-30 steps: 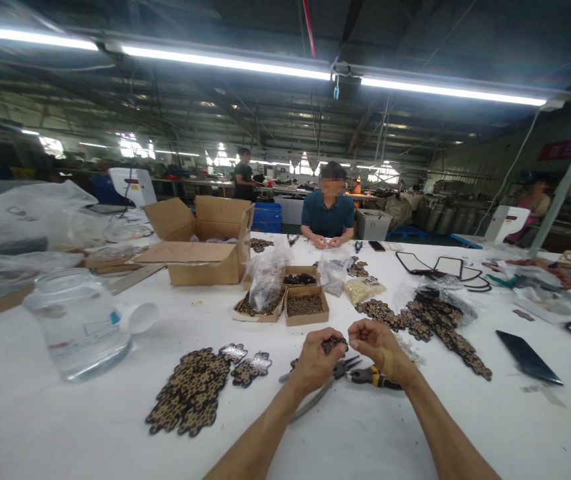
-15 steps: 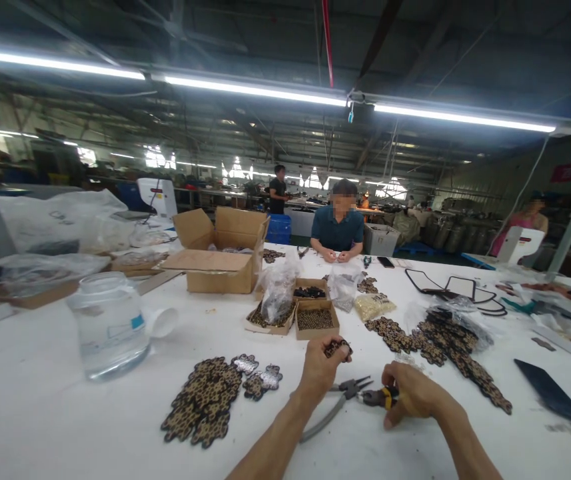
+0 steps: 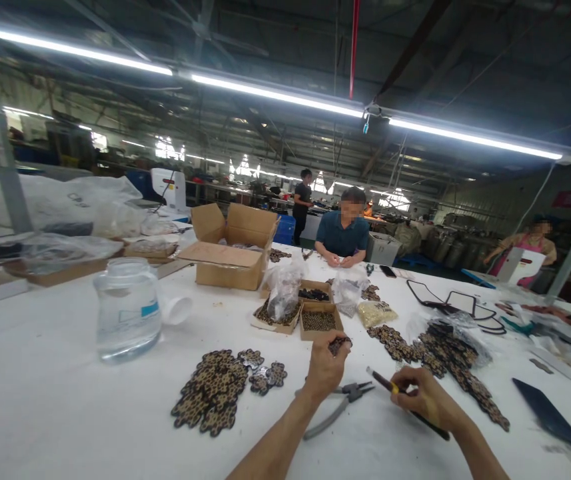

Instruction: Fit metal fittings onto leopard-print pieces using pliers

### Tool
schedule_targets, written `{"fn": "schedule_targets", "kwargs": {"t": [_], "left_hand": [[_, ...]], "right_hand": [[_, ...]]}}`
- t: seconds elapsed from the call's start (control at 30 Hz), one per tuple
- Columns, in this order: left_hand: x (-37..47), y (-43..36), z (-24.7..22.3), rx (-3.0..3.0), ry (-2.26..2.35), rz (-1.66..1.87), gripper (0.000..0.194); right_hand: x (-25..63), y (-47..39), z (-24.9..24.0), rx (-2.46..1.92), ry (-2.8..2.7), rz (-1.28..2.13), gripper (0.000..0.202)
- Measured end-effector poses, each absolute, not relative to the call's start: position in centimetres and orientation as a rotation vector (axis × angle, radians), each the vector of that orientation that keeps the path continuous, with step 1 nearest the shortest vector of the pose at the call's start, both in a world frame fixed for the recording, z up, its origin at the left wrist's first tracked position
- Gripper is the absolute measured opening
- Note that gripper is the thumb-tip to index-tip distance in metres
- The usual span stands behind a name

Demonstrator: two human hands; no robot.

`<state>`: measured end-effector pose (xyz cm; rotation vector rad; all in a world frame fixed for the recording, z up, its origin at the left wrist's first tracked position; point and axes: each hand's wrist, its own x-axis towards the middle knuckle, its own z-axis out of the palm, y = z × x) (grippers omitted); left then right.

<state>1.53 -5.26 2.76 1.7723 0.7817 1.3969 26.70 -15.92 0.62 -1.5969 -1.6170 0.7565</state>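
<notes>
Several strip lights (image 3: pixel 475 139), white table (image 3: pixel 115 413), left fingers (image 3: pixel 332 337) tight on patterned piece (image 3: pixel 338 346), right fingers (image 3: pixel 408 374) around pliers (image 3: pixel 381 381)

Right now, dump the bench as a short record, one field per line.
left_hand: left hand grips patterned piece
right_hand: right hand holds yellow-and-black tool
between_forearms: grey-handled pliers, on the table
left_side: pile of patterned pieces; clear jug, liquid inside
beyond_hands: small open box of tiny parts; cardboard box, flaps open
</notes>
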Motion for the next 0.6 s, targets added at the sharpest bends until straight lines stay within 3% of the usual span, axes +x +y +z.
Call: {"fn": "schedule_targets", "kwargs": {"t": [0.17,0.3,0.5,0.6], "left_hand": [[1.6,-5.2,2.9,1.740,0.761,1.388,0.018],[1.6,-5.1,3.0,1.758,0.779,1.409,0.016],[2.2,-6.0,3.1,1.847,0.768,1.406,0.014],[2.7,-6.9,3.2,1.953,0.716,1.356,0.013]], "right_hand": [[25.2,-14.6,1.8,-1.014,-0.944,1.253,0.037],[23.7,-13.6,2.9,-0.848,-0.785,1.502,0.030],[20.2,-12.7,2.6,-0.855,-0.790,1.292,0.050],[18.9,-12.3,2.1,-0.866,-0.812,1.212,0.049]]}}
